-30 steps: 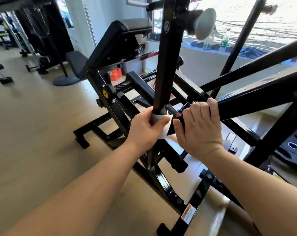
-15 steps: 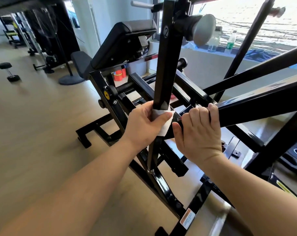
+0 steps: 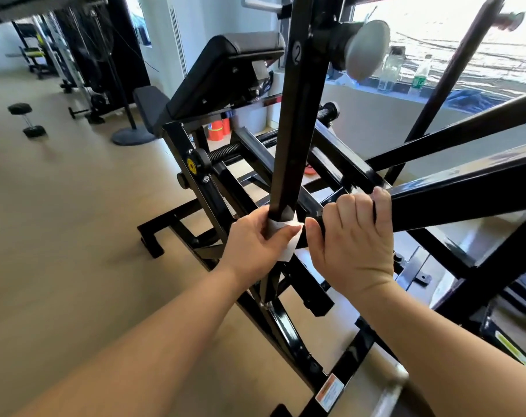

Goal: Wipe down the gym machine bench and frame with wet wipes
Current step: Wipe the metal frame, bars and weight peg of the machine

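1. Head view: the left hand (image 3: 252,248) wraps the wet wipe (image 3: 291,249) round the upright frame bar (image 3: 294,130), fingers curled tight, probably so that several faces are wiped in 1 stroke.
2. The right hand (image 3: 352,239) grips the slanted bar (image 3: 466,200), likely for support. The bench pad (image 3: 225,64) waits behind.

Left hand (image 3: 252,245) gripping a white wet wipe (image 3: 287,236) around the black upright post (image 3: 297,115); right hand (image 3: 355,245) curled over an angled frame bar (image 3: 466,200) just beside; padded bench (image 3: 225,64) tilted behind.
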`<state>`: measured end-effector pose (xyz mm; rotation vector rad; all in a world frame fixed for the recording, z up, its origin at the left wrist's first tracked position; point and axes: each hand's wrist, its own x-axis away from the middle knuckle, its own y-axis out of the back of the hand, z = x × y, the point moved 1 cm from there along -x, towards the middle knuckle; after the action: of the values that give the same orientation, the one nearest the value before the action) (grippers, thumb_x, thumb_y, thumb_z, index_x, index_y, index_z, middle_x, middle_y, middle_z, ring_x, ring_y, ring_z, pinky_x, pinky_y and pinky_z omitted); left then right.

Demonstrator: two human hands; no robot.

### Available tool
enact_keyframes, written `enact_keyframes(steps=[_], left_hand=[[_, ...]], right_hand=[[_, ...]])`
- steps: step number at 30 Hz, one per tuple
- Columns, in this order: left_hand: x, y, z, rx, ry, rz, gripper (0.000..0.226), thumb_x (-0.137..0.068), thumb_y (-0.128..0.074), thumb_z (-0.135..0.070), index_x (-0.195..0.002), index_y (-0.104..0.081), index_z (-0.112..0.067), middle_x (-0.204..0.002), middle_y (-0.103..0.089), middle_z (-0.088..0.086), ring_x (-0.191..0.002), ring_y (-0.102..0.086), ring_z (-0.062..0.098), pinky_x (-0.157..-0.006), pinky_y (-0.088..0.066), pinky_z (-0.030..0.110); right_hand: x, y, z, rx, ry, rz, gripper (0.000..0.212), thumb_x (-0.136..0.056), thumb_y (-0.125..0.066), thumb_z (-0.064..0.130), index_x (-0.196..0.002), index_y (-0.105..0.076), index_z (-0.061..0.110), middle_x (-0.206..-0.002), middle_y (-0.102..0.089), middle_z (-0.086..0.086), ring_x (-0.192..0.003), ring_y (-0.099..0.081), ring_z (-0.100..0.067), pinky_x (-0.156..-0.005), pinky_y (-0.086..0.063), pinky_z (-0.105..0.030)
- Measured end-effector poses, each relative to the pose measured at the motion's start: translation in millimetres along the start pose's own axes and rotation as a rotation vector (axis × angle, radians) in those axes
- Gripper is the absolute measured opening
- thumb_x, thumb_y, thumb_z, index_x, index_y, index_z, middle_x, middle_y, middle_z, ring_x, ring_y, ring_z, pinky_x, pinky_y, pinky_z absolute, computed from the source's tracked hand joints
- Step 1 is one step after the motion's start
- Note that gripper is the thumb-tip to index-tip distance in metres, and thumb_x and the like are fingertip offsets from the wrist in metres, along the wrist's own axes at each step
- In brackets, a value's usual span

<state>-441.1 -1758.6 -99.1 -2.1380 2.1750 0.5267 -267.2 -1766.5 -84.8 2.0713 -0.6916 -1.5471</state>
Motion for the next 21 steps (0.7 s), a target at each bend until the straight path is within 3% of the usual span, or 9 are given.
enact_keyframes(steps=[5, 9, 14, 18, 21], left_hand=[[-4, 2, -11, -0.074, 0.046, 0.033, 0.023, -0.088, -0.078, -0.035, -0.108, -0.072, -0.025, -0.099, -0.075, 0.001, -0.098, -0.072, 0.02, -0.091, -0.057, 0.051], [-5, 3, -13, 0.01, -0.006, -0.005, 0.021, -0.088, -0.08, -0.027, -0.108, -0.074, -0.021, -0.098, -0.076, 0.0, -0.097, -0.073, 0.02, -0.091, -0.059, 0.044], [27, -6, 59, 0.049, 0.204, 0.012, 0.023, -0.089, -0.08, -0.027, -0.106, -0.074, -0.039, -0.094, -0.077, -0.006, -0.093, -0.072, 0.015, -0.091, -0.058, 0.049], [24, 7, 75, 0.039, 0.242, 0.121, 0.032, -0.091, -0.078, -0.029, -0.103, -0.071, -0.058, -0.1, -0.077, -0.013, -0.099, -0.071, 0.006, -0.095, -0.058, 0.042], [22, 37, 73, 0.016, 0.173, 0.192, 0.022, -0.099, -0.067, -0.029, -0.115, -0.075, -0.042, -0.105, -0.078, -0.014, -0.102, -0.072, 0.007, -0.09, -0.06, 0.038]], right_hand=[[-2, -2, -1, 0.028, -0.011, -0.026, 0.039, -0.104, -0.04, 0.044, -0.09, -0.052, 0.009, -0.095, -0.051, -0.013, -0.103, -0.052, -0.038, -0.12, -0.023, -0.054], [-1, -4, 2, 0.014, -0.022, -0.043, 0.038, -0.104, -0.039, 0.042, -0.089, -0.052, 0.009, -0.095, -0.052, -0.012, -0.103, -0.053, -0.039, -0.12, -0.024, -0.055], [-1, -10, 4, 0.04, -0.051, -0.062, 0.042, -0.103, -0.039, 0.046, -0.09, -0.054, 0.009, -0.095, -0.052, -0.011, -0.103, -0.05, -0.037, -0.122, -0.019, -0.054], [-1, -11, 5, 0.067, -0.059, -0.062, 0.041, -0.102, -0.042, 0.046, -0.087, -0.052, 0.009, -0.093, -0.05, -0.01, -0.105, -0.048, -0.035, -0.125, -0.006, -0.048], [-2, -5, 11, 0.033, -0.128, 0.005, 0.038, -0.102, -0.043, 0.044, -0.09, -0.056, 0.01, -0.1, -0.053, -0.009, -0.114, -0.05, -0.037, -0.127, -0.005, -0.053]])
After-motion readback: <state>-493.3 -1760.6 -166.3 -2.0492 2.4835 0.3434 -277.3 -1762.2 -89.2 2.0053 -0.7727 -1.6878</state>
